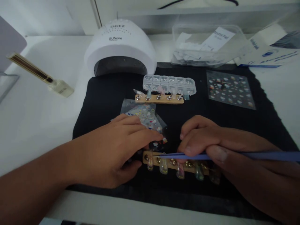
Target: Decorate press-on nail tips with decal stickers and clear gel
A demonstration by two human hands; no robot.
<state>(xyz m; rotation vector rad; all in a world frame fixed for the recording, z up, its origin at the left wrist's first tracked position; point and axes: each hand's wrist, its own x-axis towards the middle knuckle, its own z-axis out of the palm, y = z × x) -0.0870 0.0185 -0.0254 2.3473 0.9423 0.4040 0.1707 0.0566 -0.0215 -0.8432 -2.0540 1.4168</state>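
My left hand [114,150] rests on the black mat [105,90], its fingers lying over a sticker sheet [145,114] and its thumb at the left end of a wooden nail-tip holder [168,162]. That holder carries several decorated fake nails on metal studs. My right hand [211,143] grips blue tweezers [187,155], whose tip points left over the holder's studs.
A second wooden holder [159,98] with nail tips lies farther back, beside a clear compartment box [170,83]. A white nail lamp [120,47] stands behind. Another sticker sheet [231,89] lies at the right, with a clear plastic container [208,43] beyond. A nail file [39,73] lies at the left.
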